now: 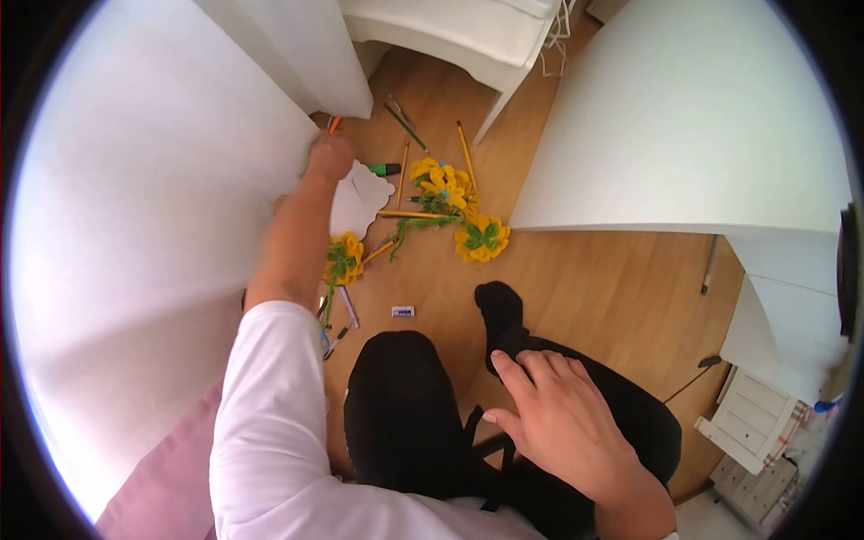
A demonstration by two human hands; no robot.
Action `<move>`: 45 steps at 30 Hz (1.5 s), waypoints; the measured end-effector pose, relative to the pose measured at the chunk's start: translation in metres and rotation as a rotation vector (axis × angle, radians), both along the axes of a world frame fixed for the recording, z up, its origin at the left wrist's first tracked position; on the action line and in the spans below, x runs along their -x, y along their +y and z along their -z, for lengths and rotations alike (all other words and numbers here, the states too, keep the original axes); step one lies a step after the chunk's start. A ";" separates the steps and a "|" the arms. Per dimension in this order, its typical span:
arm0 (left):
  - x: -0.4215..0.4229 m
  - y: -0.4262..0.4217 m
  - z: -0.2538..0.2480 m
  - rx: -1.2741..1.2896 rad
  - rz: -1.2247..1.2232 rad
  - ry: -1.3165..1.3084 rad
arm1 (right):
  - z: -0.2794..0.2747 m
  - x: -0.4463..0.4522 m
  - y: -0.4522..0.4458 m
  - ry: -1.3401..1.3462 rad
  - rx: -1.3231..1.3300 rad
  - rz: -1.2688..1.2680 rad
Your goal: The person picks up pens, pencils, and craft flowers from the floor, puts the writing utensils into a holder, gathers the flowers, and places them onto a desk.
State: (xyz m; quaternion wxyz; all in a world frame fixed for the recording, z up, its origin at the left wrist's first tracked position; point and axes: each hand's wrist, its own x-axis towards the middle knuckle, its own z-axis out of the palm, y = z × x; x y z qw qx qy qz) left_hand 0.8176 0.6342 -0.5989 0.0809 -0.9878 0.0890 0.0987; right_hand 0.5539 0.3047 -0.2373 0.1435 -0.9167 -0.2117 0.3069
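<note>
My left hand (pixel 333 155) reaches far forward beside the white curtain, its fingers closed. A slim orange pen-shaped item (pixel 336 124) sticks out past the fingertips; its exact kind is too small to tell. Just below that hand lies a white scallop-edged card (pixel 358 200), with a green marker (pixel 385 169) at its upper edge. Yellow flowers with green stems (pixel 443 183) lie to the right, among several pencils (pixel 467 155). Another yellow flower (pixel 343 258) rests nearer to me. My right hand (pixel 562 418) is over my black-trousered leg, thumb apart and fingers stretched, holding nothing.
A small eraser (pixel 402 311) lies on the wooden floor near my knee. Pens (pixel 337 342) lie left of it. A white curtain (pixel 171 180) hangs at left, a white chair (pixel 450 36) stands ahead, and a large white panel (pixel 684 126) rises at right.
</note>
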 end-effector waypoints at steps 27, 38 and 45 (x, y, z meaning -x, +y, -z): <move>0.141 -0.123 -0.241 0.678 0.727 -0.472 | 0.005 0.014 0.045 0.013 -0.057 -0.101; 0.161 -0.079 -0.173 0.628 0.076 -0.010 | 0.045 -0.014 0.047 0.164 -0.120 -0.045; 0.114 0.060 0.015 0.647 -0.492 -0.079 | 0.218 -0.160 0.066 0.089 -0.243 0.486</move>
